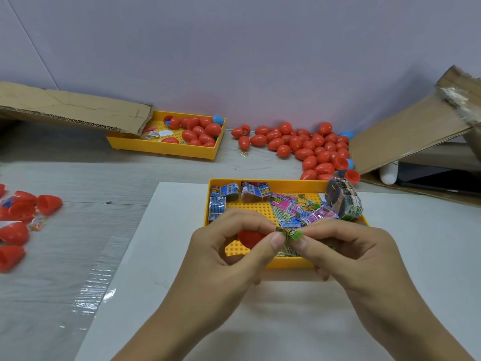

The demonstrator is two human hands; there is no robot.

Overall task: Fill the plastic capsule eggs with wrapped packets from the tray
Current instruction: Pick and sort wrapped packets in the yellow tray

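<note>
A yellow tray (pixel 263 208) in front of me holds several wrapped packets: blue ones (pixel 229 190) at its far left, pink and green ones (pixel 299 208) on the right. Both hands hover over its near edge. My left hand (pixel 229 256) and my right hand (pixel 346 251) each pinch one end of a small green packet (pixel 291 233) between thumb and forefinger. A red capsule egg half (pixel 250 238) shows behind my left fingers; whether that hand holds it or it lies in the tray is unclear.
A pile of closed red eggs (pixel 307 145) lies at the back right. A second yellow tray (pixel 166 147) with more eggs stands at the back. Open red halves (pixel 20 217) lie at the far left. Cardboard flaps (pixel 73 108) (pixel 406 134) lean on both sides.
</note>
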